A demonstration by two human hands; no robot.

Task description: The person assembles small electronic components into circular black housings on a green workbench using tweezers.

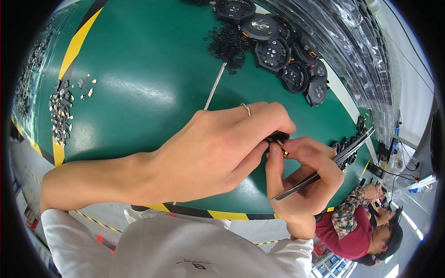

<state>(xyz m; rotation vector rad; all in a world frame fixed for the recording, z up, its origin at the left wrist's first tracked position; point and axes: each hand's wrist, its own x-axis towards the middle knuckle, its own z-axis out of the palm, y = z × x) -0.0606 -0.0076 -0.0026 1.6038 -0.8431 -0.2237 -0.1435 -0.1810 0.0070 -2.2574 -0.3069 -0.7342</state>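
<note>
Close together over the green table mat, both my hands work at a small black part (278, 136). My left hand (218, 143), a ring on one finger, pinches this part between thumb and fingertips. My right hand (306, 176) is closed beside it, its thumb and index finger at a tiny gold-tipped piece (285, 153) against the black part. A pair of dark tweezers (353, 149) lies across my right palm, tips pointing away to the upper right. Fingers hide most of the black part, so its exact kind does not show.
Round black watch housings (273, 53) cluster at the far right, beside a heap of small black square frames (227, 44). Small flex parts (61, 111) are piled on the left, near a clear tray (34, 74). Stacked clear plastic trays (343, 41) and a co-worker (357, 227) are at right.
</note>
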